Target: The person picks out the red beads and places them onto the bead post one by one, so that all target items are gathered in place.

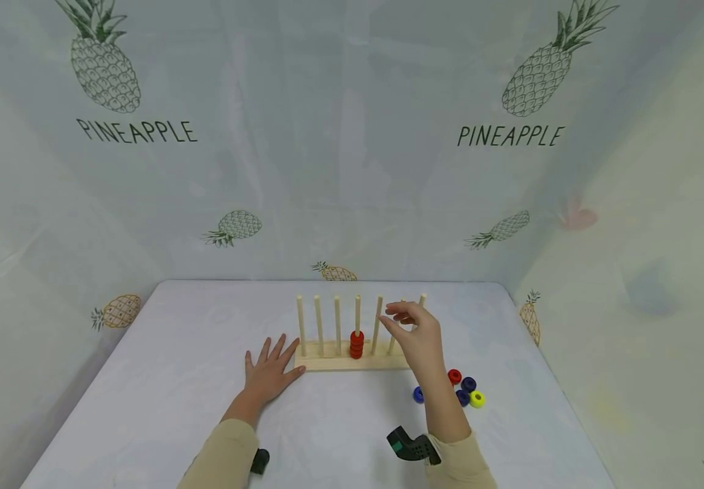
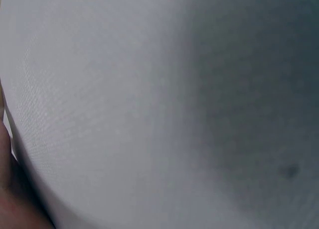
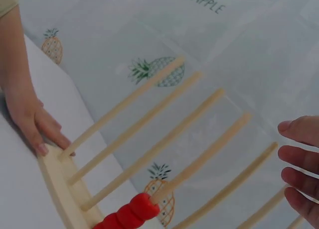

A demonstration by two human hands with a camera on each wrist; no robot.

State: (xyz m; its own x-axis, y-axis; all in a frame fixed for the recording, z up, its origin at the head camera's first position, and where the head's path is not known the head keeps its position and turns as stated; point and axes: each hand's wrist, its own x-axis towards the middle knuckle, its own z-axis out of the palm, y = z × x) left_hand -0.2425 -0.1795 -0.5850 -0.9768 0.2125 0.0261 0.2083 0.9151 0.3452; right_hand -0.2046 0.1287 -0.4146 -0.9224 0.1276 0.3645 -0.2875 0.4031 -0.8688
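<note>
A wooden rack of upright pegs [image 1: 352, 365] stands on the table, with a stack of several red beads [image 1: 356, 345] low on its middle peg. My right hand [image 1: 418, 334] is raised at the right part of the rack, thumb and fingers apart beside a bare peg [image 1: 377, 326]. In the right wrist view that hand [image 3: 303, 167] shows nothing between its fingers. My left hand [image 1: 268, 377] lies spread on the table, its thumb and fingertips at the rack's left end. The left wrist view holds mostly blurred white surface, with part of the hand [image 2: 15, 204] at the edge.
Loose beads lie by my right forearm: a red bead [image 1: 454, 376], a yellow bead [image 1: 477, 399], and several blue ones, including a blue bead [image 1: 418, 394]. The white-covered table [image 1: 162, 380] meets a pineapple-print curtain [image 1: 327, 170] behind the rack.
</note>
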